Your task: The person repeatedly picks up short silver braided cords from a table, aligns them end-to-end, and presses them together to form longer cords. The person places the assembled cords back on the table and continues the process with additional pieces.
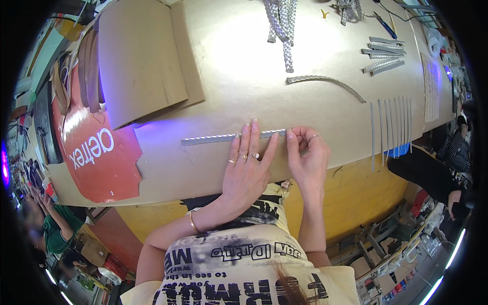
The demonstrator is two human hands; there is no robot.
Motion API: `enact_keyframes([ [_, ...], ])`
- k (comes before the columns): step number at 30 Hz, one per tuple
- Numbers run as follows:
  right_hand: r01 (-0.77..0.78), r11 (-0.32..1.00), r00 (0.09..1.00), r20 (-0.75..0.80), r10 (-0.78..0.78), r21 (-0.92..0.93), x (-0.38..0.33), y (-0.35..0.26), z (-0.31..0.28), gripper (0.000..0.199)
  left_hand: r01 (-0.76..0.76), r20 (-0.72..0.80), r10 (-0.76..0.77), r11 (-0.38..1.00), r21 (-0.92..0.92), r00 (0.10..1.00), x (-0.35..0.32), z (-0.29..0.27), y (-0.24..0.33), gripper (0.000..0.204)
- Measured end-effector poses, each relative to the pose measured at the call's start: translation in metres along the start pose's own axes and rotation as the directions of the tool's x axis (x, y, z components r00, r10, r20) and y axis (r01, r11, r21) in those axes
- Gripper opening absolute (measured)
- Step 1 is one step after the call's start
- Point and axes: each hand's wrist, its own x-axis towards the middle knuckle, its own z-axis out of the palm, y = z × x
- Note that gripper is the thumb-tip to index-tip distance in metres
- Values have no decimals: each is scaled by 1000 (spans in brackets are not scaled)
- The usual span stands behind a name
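"Silver braid with a grey band along it: this is the braided strip (208, 139) in work, yes? Where does it lie?"

"Flat on the worktable (239, 109), close to the near edge and almost parallel with it. The left hand (246, 178) rests over its middle with the fingers spread, so it grasps nothing. The right hand (310, 160) has the right end pinched between thumb and forefinger."

"How much is done, then?"

"I can only judge. From the left end up to the left hand, braid and band lie together, so this piece seems mostly made. Whether they are joined at the right end, I cannot tell; the fingers cover it."

"And the other pieces?"

"Toward the far right corner is a pile of short braided pieces (384, 52), perhaps finished ones. At the right part of the near edge, narrow grey strips (392, 126) lie in a row, the leftmost reaching past the edge. They show no braid, so I count them as not yet used. Toward the far edge there is a braid bundle (281, 23), and nearer to us one curved braid (329, 80); these also seem to wait."
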Motion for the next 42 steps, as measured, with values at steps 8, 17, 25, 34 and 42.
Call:
enact_keyframes([
  [8, 475, 788, 836, -77, -543, -392, -25, 13, 10, 31, 2, -64, 2, 999, 52, 998, 1, 4, 1, 72],
  [17, 381, 850, 919, 244, -308, -364, -41, 21, 23, 59, 145, -73, -143, 989, 20, 987, -23, -10, -23, 69],
  [25, 391, 814, 919, 233, -319, -429, -44, 22, 27, 57, 357, -145, -347, 933, 49, 926, -48, -19, -48, 87],
  [34, 317, 715, 942, 117, -315, -623, -50, 26, 34, 61, 412, -171, -392, 906, 101, 904, -51, -23, -60, 90],
  [42, 186, 834, 949, -126, -290, -519, -50, 9, 42, 72, 381, -191, -365, 923, 55, 911, -50, -15, -65, 88],
])
